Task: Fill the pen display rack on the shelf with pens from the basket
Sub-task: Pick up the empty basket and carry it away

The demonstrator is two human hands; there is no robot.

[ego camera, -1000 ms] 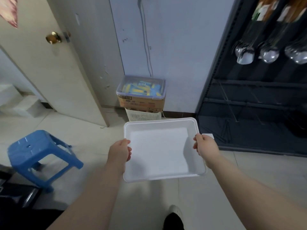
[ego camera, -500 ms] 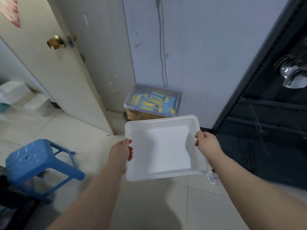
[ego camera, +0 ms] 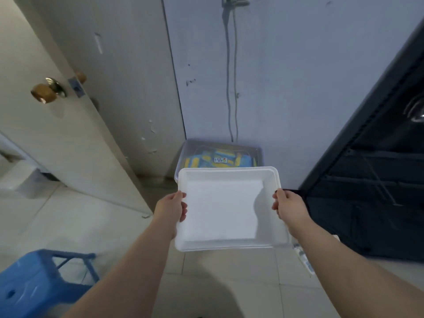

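Your left hand [ego camera: 171,208] grips the left wall of the white basket [ego camera: 220,210], fingers curled over its rim. Your right hand [ego camera: 290,208] grips the right wall in the same way, thumb on the rim, while the other fingers are hidden beneath. Both forearms reach forward, and the basket hangs level between your hands above the pale tiled floor [ego camera: 68,226], its plain white bottom facing the camera.

Just beyond the basket's far edge, a clear lidded box [ego camera: 220,154] of blue and yellow packets stands against the bluish wall [ego camera: 298,88]; the basket's rim overlaps its near side in the view. Two thin cables [ego camera: 230,88] run down the wall to a point behind that box.

To your right stands the black shelf [ego camera: 378,180], its dark rails and wire hooks dimly lit. Something shiny and metallic [ego camera: 416,111] hangs at its upper edge, too cropped to identify. A small white object [ego camera: 302,258] lies on the floor under your right forearm, near the shelf's base.

To your left, a cream door [ego camera: 68,122] stands ajar, its brass knob [ego camera: 43,92] catching the light. A blue plastic stool [ego camera: 34,288] fills the lower left corner.
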